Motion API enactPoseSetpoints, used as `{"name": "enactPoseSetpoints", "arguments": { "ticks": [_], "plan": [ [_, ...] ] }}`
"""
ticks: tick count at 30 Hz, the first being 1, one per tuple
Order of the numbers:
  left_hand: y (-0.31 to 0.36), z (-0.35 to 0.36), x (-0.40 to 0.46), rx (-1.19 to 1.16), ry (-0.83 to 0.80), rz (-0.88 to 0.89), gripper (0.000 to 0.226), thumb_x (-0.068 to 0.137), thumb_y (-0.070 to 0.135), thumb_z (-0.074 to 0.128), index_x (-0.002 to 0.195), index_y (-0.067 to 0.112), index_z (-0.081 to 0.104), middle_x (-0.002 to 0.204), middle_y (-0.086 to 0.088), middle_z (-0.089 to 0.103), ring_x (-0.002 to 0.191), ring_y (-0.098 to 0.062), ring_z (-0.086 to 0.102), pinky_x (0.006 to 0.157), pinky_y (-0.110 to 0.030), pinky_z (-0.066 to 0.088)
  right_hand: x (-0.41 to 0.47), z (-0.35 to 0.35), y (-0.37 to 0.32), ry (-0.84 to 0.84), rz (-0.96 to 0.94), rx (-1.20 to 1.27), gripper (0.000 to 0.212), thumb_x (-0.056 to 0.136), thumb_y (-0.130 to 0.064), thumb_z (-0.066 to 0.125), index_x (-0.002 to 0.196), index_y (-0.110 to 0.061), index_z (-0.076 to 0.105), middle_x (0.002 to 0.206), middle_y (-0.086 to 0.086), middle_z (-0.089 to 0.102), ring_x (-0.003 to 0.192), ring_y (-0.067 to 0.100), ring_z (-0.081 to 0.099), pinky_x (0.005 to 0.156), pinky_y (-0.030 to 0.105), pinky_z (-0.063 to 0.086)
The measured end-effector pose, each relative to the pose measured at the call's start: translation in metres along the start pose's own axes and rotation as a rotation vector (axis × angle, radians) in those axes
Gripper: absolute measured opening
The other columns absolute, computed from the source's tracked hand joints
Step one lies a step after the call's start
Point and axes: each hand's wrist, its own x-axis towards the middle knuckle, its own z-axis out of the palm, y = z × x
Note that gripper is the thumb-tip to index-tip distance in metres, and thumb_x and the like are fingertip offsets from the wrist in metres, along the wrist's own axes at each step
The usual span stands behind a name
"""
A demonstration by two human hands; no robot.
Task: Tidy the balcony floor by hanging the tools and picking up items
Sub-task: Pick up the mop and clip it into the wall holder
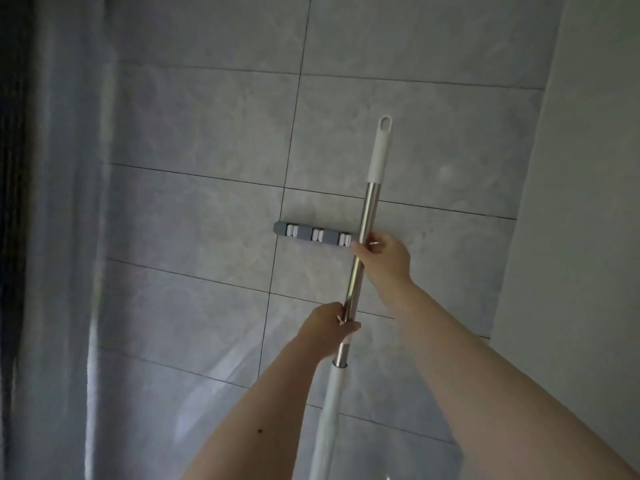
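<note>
**A:** Grey tiled wall (398,140) w/ dark grout lines fills the view, curtain (55,237) down the left side. What's on the wall?

**B:** Grey holder rail (311,233), three white clips showing. Its right end is hidden behind the pole and hand, so can't tell if there's a 4th.

**A:** And the tool?

**B:** Long pole (360,244), steel mid-section, white cap w/ a hang hole on top, white lower tube running off the bottom edge. Near upright, tilted a bit, crossing the rail's right end. Head of the tool isn't in view, so mop or broom, can't tell.

**A:** Hands?

**B:** Both on it. Right hand (384,258) up at rail height, fingers curled round the steel, thumb on the near side. Left hand (329,327) lower, fingers wrapped round just above the joint w/ the white tube.

**A:** Why two grips spaced apart like that?

**B:** Prob. for control: the top hand steers the shaft at clip level, the low one carries weight and stops it swinging.

**A:** Clipped in yet?

**B:** Can't see. Contact pt is hidden behind the right hand. I'd guess it's being pushed in at that end.
</note>
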Motion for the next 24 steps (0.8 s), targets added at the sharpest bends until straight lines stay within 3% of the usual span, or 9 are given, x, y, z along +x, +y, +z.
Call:
{"name": "enactPoseSetpoints", "arguments": {
  "ticks": [2,4,7,9,13,15,18,21,24],
  "plan": [
    [0.002,0.005,0.017,0.004,-0.005,0.0,0.034,0.09,0.033,0.057,0.065,0.016,0.043,0.064,0.004,0.042,0.062,-0.014,0.043,0.057,-0.024,0.032,0.009,0.0,0.008,0.029,0.014,-0.037,0.024,0.082,-0.022,0.072,0.1,-0.008,0.067,0.088,0.003,0.066,0.083,0.018,0.062,0.081,0.033,0.051],
    [0.003,0.008,0.029,0.035,-0.033,-0.005,0.037,0.09,0.034,0.056,0.061,0.017,0.041,0.063,0.004,0.042,0.064,-0.018,0.046,0.06,-0.026,0.034,0.018,0.001,0.015,0.042,0.017,-0.068,0.022,0.081,-0.022,0.071,0.097,-0.006,0.067,0.083,0.002,0.064,0.078,0.017,0.06,0.076,0.031,0.05],
    [0.003,0.012,0.043,0.101,-0.043,0.019,0.024,0.089,0.033,0.056,0.088,0.009,0.055,0.086,-0.005,0.059,0.084,-0.028,0.059,0.07,-0.032,0.043,0.032,0.005,0.025,0.05,0.028,-0.096,0.019,0.084,-0.026,0.068,0.087,-0.007,0.068,0.066,-0.005,0.059,0.066,0.014,0.056,0.068,0.026,0.045],
    [0.0,0.017,0.053,0.147,-0.032,0.047,0.028,0.089,0.032,0.055,0.103,0.008,0.054,0.103,-0.009,0.061,0.097,-0.029,0.061,0.078,-0.034,0.047,0.041,0.009,0.032,0.057,0.039,-0.105,0.021,0.084,-0.028,0.068,0.082,-0.007,0.068,0.062,-0.007,0.057,0.067,0.016,0.056,0.067,0.027,0.045],
    [-0.003,0.029,0.074,0.195,-0.043,0.054,0.031,0.09,0.034,0.053,0.109,0.009,0.053,0.111,-0.009,0.061,0.103,-0.028,0.06,0.085,-0.036,0.047,0.064,0.01,0.049,0.053,0.067,-0.119,0.04,0.088,-0.036,0.061,0.075,0.001,0.068,0.063,0.005,0.058,0.064,0.019,0.054,0.063,0.027,0.041],
    [0.001,0.035,0.089,0.203,-0.052,0.046,0.032,0.092,0.035,0.051,0.11,0.008,0.054,0.112,-0.008,0.061,0.103,-0.027,0.061,0.087,-0.037,0.048,0.083,0.007,0.058,0.038,0.091,-0.144,0.045,0.09,-0.039,0.058,0.057,-0.009,0.063,0.056,0.003,0.056,0.058,0.018,0.053,0.062,0.025,0.04],
    [0.007,0.042,0.114,0.143,-0.051,0.047,0.029,0.093,0.035,0.05,0.104,0.008,0.057,0.102,-0.006,0.065,0.097,-0.025,0.063,0.086,-0.036,0.05,0.111,0.002,0.066,0.024,0.095,-0.18,0.048,0.09,-0.04,0.058,0.048,-0.018,0.052,0.051,-0.001,0.053,0.048,0.011,0.049,0.057,0.025,0.039],
    [0.011,0.047,0.139,0.074,-0.004,0.044,0.019,0.091,0.032,0.055,0.085,0.014,0.051,0.073,0.005,0.054,0.074,-0.018,0.056,0.07,-0.029,0.046,0.132,-0.001,0.075,-0.03,0.093,-0.206,0.049,0.09,-0.039,0.059,0.047,-0.016,0.053,0.054,0.003,0.056,0.05,0.015,0.051,0.062,0.027,0.042],
    [0.01,0.052,0.157,0.107,0.005,0.032,0.019,0.09,0.03,0.057,0.087,0.012,0.052,0.081,-0.003,0.056,0.075,-0.023,0.057,0.067,-0.028,0.042,0.149,-0.001,0.083,-0.042,0.046,-0.187,0.038,0.087,-0.033,0.064,0.064,-0.004,0.069,0.071,0.017,0.07,0.061,0.024,0.062,0.07,0.034,0.052]
  ]
}}
